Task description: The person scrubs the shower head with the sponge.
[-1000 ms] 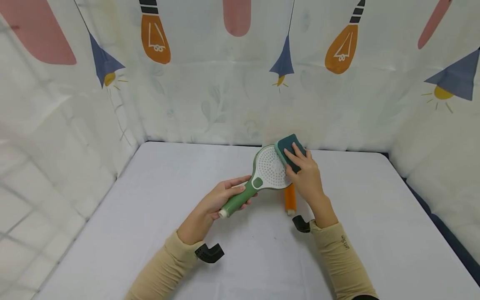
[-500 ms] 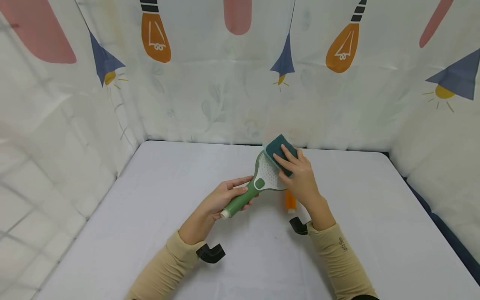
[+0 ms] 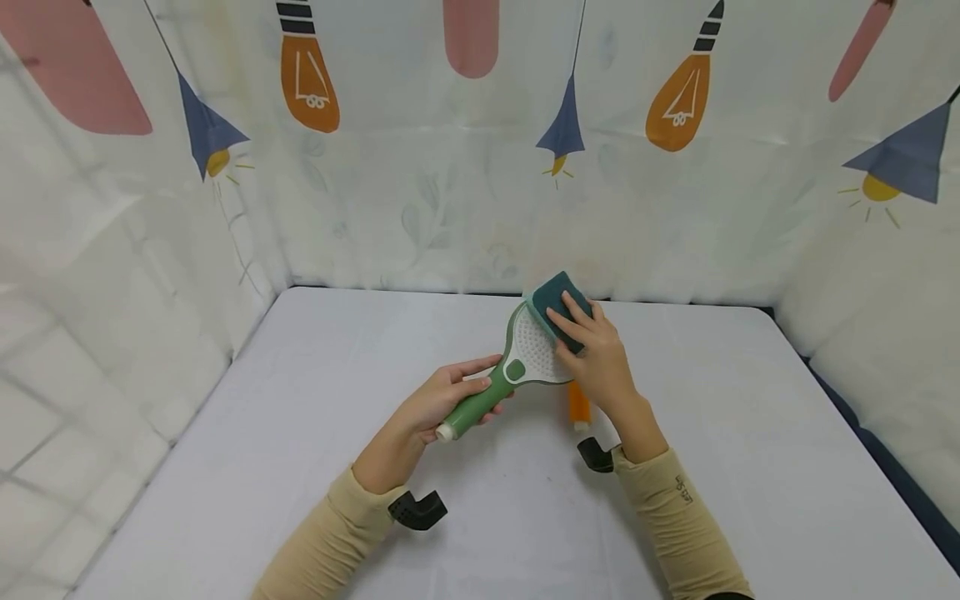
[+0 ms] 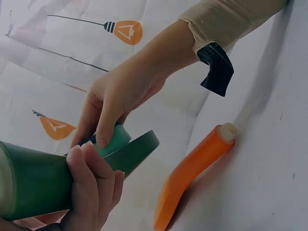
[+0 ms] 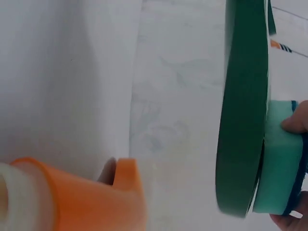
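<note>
Head view: your left hand (image 3: 435, 404) is gripping the green shower head (image 3: 531, 352) by its handle, the white dotted face sitting just beyond your fingertips. Your right hand (image 3: 602, 360) is pinching the teal sponge (image 3: 550, 297) against that face, while an orange-handled object (image 3: 578, 404) is resting beside your right wrist.

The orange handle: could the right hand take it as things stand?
Probably not: the right hand holds the sponge against the green-handled tool. Once freed, perhaps: the orange handle lies nearby, its end uncovered.
</note>
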Tool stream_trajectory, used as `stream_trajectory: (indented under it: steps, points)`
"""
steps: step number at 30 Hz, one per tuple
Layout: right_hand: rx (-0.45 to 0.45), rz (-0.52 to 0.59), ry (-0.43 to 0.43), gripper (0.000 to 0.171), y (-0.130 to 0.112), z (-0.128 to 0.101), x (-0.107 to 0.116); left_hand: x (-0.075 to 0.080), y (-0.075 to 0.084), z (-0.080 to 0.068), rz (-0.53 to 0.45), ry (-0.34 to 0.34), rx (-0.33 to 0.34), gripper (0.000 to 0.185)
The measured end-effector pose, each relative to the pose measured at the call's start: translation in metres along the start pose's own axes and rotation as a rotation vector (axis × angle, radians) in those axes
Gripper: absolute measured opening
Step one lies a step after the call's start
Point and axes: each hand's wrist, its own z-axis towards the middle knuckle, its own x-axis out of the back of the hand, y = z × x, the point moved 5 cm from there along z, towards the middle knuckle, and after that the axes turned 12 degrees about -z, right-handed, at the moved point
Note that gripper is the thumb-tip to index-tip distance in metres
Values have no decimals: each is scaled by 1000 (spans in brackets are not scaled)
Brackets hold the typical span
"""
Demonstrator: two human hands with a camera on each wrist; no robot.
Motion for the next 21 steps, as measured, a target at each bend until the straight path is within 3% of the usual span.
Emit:
stream_trajectory:
  steps: [5,10,14,21]
  points:
    - [-149,68,15,46,17,-1,4,3,4,-2,-9,11,-13,56]
    - [-219,123,29,46,28,-4,5,9,8,-3,-37,19,-31,56]
    - [-184,125,-1,47,23,-4,1,12,12,-3,-94,28,-51,55]
    - [-26,84,-33,47,-8,-2,-7,15,17,-3,-196,43,-86,53]
